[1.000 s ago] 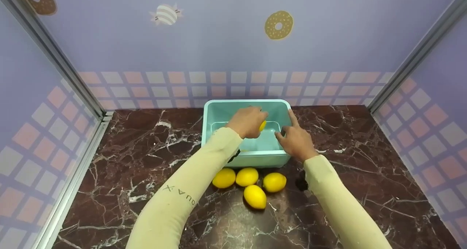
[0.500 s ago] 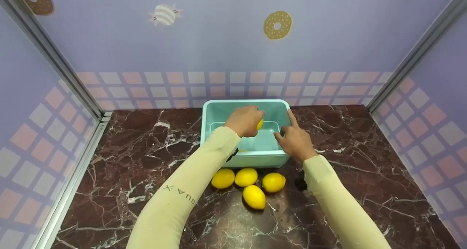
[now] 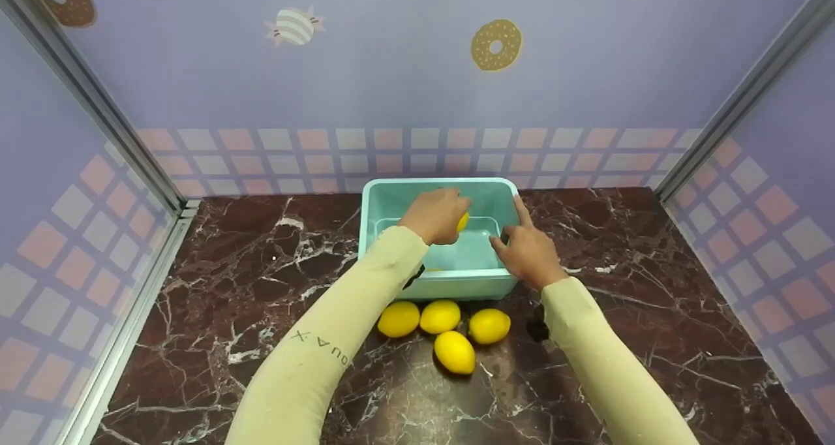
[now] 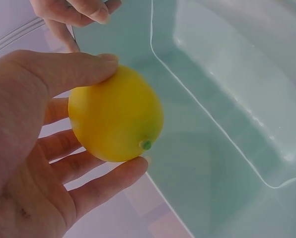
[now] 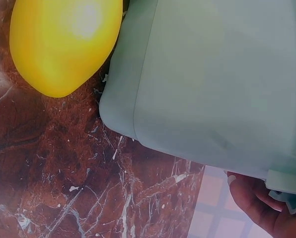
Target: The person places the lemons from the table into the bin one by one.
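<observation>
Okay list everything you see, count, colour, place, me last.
bin: 1, teal, on the counter
counter: 1, dark red marbled, under bin
lemons: 4, yellow, counter, before bin
held lemon: 1, yellow, left hand
patch: 1, yellow, inside bin's near rim, unidentifiable
walls: 3, lilac, left, right, back
doughnut pictures: 2, brown, back wall
sweet picture: 1, pale, back wall
metal strips: 2, grey, wall corners
wrist gear: 2, black, at wrists
sleeves: 2, cream, both arms
left hand: 1, around held lemon
right hand: 1, bin's right rim
</observation>
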Demonstrator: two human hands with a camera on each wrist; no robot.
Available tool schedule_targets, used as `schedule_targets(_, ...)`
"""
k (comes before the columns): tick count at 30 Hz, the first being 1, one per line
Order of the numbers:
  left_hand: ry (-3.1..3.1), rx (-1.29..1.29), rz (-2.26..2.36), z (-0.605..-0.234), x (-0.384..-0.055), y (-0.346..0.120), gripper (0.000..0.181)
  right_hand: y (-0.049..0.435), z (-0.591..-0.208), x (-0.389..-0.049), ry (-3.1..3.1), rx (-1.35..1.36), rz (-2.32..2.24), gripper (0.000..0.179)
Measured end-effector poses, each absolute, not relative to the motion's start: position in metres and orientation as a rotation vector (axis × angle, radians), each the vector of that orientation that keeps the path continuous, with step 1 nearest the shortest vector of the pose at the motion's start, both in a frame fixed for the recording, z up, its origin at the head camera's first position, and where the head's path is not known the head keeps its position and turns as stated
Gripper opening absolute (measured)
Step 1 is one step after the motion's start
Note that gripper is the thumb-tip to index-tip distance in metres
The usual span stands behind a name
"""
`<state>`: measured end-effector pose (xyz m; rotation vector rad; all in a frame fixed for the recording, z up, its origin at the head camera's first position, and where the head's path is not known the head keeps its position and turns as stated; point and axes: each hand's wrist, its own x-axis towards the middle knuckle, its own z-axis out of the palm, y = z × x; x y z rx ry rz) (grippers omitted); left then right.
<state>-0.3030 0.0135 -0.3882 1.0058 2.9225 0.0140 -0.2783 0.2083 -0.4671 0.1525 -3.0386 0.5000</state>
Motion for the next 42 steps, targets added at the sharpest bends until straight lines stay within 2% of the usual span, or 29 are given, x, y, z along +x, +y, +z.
schedule_targets(20,2.914,0.979,-0.003,-0.388,-0.303,0.01,0.042,0.207,-0.464,-0.278,-3.042,0.148,0.536,0.04)
schedule_targets(30,2.925,1.021,0.001,-0.387,-0.299,0.009,0.036,0.209,-0.465,-0.278,-3.047,0.138,0.532,0.04)
schedule_targets(42,2.907,0.999,0.02,-0.387,-0.295,0.001,0.042,0.208,-0.465,-0.278,-3.051,0.137,0.539,0.04)
